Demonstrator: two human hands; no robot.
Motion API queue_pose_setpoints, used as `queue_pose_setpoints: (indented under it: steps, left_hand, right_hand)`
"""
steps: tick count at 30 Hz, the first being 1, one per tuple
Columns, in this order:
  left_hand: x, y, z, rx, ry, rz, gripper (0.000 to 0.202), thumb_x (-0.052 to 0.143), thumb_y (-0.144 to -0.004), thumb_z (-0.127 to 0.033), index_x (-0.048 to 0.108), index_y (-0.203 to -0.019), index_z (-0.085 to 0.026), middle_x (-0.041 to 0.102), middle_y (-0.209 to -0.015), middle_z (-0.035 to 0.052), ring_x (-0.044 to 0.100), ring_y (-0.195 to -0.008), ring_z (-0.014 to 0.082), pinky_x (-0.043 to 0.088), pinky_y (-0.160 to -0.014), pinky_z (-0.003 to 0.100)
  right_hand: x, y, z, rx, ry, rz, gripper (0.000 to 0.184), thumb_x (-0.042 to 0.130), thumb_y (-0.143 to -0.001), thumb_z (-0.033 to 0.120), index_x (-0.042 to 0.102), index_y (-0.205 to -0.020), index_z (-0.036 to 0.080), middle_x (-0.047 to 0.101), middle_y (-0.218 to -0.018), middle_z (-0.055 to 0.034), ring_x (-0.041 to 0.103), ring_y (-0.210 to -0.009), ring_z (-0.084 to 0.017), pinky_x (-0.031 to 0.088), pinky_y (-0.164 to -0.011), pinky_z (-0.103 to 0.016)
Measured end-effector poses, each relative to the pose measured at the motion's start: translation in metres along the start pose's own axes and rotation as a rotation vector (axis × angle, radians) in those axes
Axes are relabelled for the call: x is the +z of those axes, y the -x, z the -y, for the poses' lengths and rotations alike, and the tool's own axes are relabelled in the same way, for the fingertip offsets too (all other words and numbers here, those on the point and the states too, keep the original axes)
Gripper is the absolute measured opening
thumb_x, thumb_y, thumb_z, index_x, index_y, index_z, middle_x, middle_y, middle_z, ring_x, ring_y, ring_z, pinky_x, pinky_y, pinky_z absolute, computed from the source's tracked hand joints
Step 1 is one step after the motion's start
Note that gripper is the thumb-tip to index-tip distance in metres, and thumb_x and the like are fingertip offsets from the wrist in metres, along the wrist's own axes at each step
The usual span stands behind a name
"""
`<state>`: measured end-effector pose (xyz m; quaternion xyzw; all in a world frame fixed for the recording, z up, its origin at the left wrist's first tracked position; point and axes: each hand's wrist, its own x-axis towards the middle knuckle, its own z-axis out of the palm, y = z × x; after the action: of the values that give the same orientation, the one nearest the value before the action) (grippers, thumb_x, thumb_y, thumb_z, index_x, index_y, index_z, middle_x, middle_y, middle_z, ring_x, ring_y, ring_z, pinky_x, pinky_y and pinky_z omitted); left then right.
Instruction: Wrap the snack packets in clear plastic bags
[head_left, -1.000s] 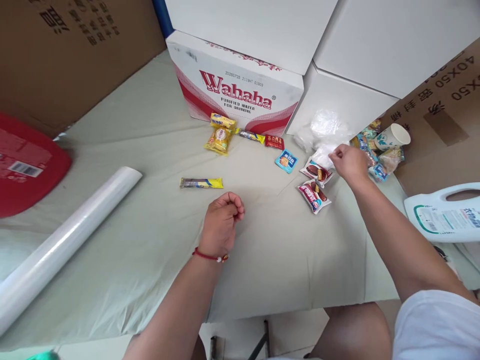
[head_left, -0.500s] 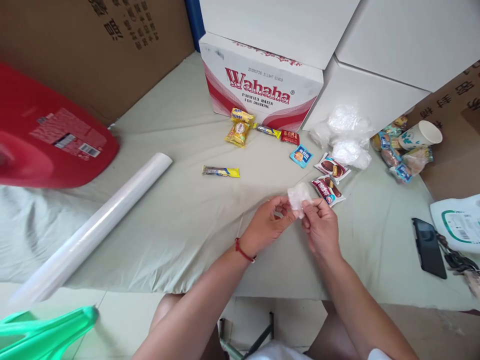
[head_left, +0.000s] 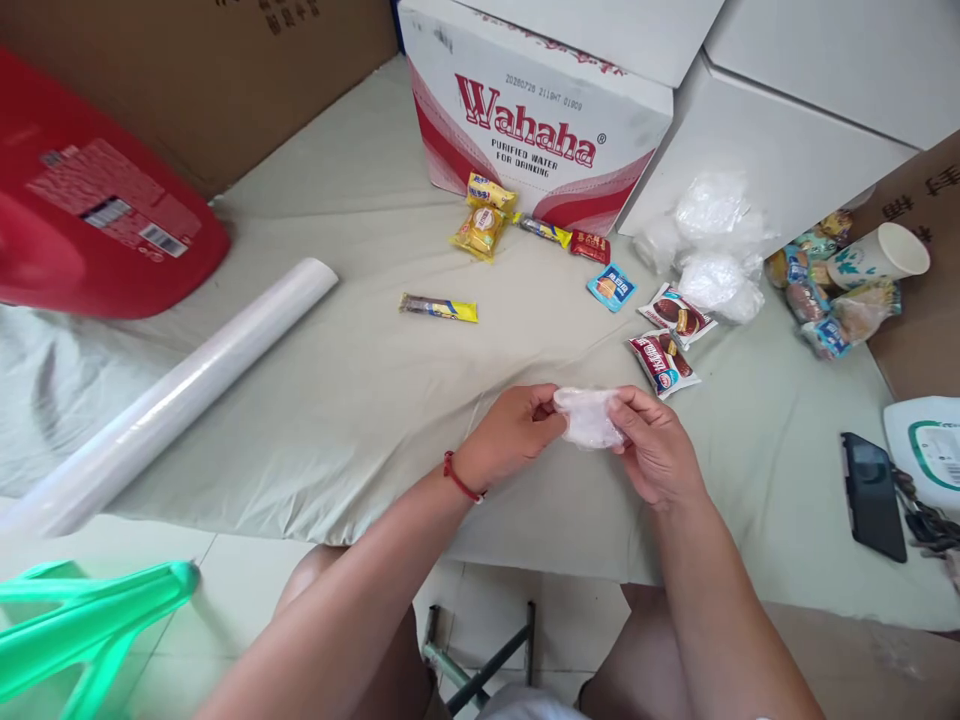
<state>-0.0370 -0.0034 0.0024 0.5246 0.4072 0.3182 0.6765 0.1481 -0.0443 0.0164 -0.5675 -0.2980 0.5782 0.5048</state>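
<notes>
The cloth-covered table (head_left: 337, 430) spreads beneath the grip. Beyond the grip stands the Wahaha carton (head_left: 525, 120); well to the grip's left lies a long white roll (head_left: 202, 385). The left hand (head_left: 510, 430) and right hand (head_left: 664, 450) pinch a translucent plastic piece (head_left: 590, 418) between them, by opposite sides. Just beyond lie two snack packets (head_left: 663, 364).
</notes>
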Motion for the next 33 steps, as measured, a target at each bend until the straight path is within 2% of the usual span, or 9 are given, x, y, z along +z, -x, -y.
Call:
queue_pose_setpoints:
  steps: [3,5,8,12,14,18,24,28,33]
  left_hand:
    - [0.007,-0.001,0.002,-0.005,-0.025,-0.148,0.02,0.072,-0.077,-0.036,0.059,-0.079,-0.02,0.06,-0.075,-0.0024,0.053,-0.069,0.0128,0.042,-0.066,0.026]
    - [0.014,-0.001,0.001,-0.01,-0.012,-0.242,0.03,0.072,-0.081,-0.045,0.053,-0.076,-0.021,0.054,-0.068,-0.0042,0.048,-0.063,0.0112,0.039,-0.062,0.025]
    - [0.027,-0.003,0.0,-0.048,0.101,-0.12,0.044,0.057,-0.091,-0.062,0.052,-0.075,-0.021,0.054,-0.066,-0.0024,0.05,-0.061,0.0126,0.038,-0.057,0.026]
    - [0.038,-0.008,0.001,-0.008,0.274,-0.071,0.043,0.064,-0.087,-0.06,0.052,-0.075,-0.021,0.056,-0.069,-0.0022,0.053,-0.067,0.0127,0.041,-0.063,0.026]
    - [0.038,-0.011,0.002,0.022,0.301,-0.081,0.042,0.066,-0.086,-0.058,0.052,-0.074,-0.02,0.055,-0.067,-0.003,0.051,-0.065,0.012,0.04,-0.064,0.026]
    - [0.035,-0.013,0.003,0.033,0.256,-0.059,0.037,0.063,-0.089,-0.055,0.061,-0.078,-0.019,0.063,-0.071,0.0,0.057,-0.069,0.0144,0.041,-0.067,0.028]
    - [0.035,-0.014,0.006,0.04,0.155,-0.074,0.028,0.066,-0.087,-0.045,0.067,-0.08,-0.018,0.063,-0.069,-0.0009,0.054,-0.068,0.0144,0.041,-0.068,0.028]
    - [0.032,-0.014,0.005,0.039,0.202,-0.108,0.034,0.077,-0.079,-0.049,0.065,-0.076,-0.018,0.059,-0.068,-0.0024,0.051,-0.066,0.0128,0.04,-0.066,0.027]
    - [0.024,-0.016,0.0,0.064,0.298,-0.158,0.033,0.074,-0.081,-0.047,0.059,-0.073,-0.018,0.054,-0.068,-0.004,0.045,-0.065,0.0101,0.036,-0.064,0.024]
  right_hand:
    - [-0.001,-0.001,-0.004,-0.109,0.027,-0.128,0.036,0.093,-0.066,0.046,0.073,-0.079,0.019,0.06,-0.068,0.0028,0.043,-0.056,-0.008,0.031,-0.045,-0.021]
    - [0.0,-0.001,-0.008,-0.231,0.044,-0.257,0.032,0.091,-0.07,0.044,0.074,-0.083,0.02,0.062,-0.071,0.0027,0.047,-0.058,-0.009,0.034,-0.047,-0.022]
    - [0.005,0.0,-0.014,-0.343,0.136,-0.253,0.024,0.087,-0.076,0.039,0.073,-0.085,0.021,0.064,-0.072,0.003,0.052,-0.061,-0.011,0.044,-0.056,-0.024]
    - [0.01,0.003,-0.014,-0.273,0.168,-0.032,0.021,0.085,-0.079,0.038,0.073,-0.084,0.022,0.068,-0.075,0.0011,0.061,-0.071,-0.015,0.051,-0.071,-0.029]
    - [0.008,0.002,-0.011,-0.214,0.105,0.002,0.025,0.088,-0.076,0.039,0.071,-0.081,0.022,0.067,-0.074,0.0013,0.06,-0.071,-0.014,0.049,-0.071,-0.028]
    - [0.0,-0.002,-0.005,-0.185,0.035,-0.059,0.03,0.084,-0.079,0.048,0.07,-0.078,0.022,0.064,-0.077,0.0012,0.052,-0.067,-0.012,0.044,-0.064,-0.026]
    - [-0.003,-0.004,-0.01,-0.299,0.278,-0.1,0.018,0.083,-0.082,0.038,0.076,-0.09,0.024,0.069,-0.085,0.0002,0.059,-0.079,-0.015,0.047,-0.075,-0.028]
    - [-0.008,-0.002,-0.005,-0.176,0.101,-0.052,0.021,0.086,-0.077,0.038,0.074,-0.083,0.023,0.065,-0.082,0.0016,0.054,-0.075,-0.012,0.046,-0.072,-0.025]
    - [-0.023,-0.005,0.01,-0.037,-0.136,-0.043,0.03,0.091,-0.067,0.039,0.07,-0.079,0.022,0.064,-0.086,0.0006,0.058,-0.077,-0.014,0.052,-0.072,-0.028]
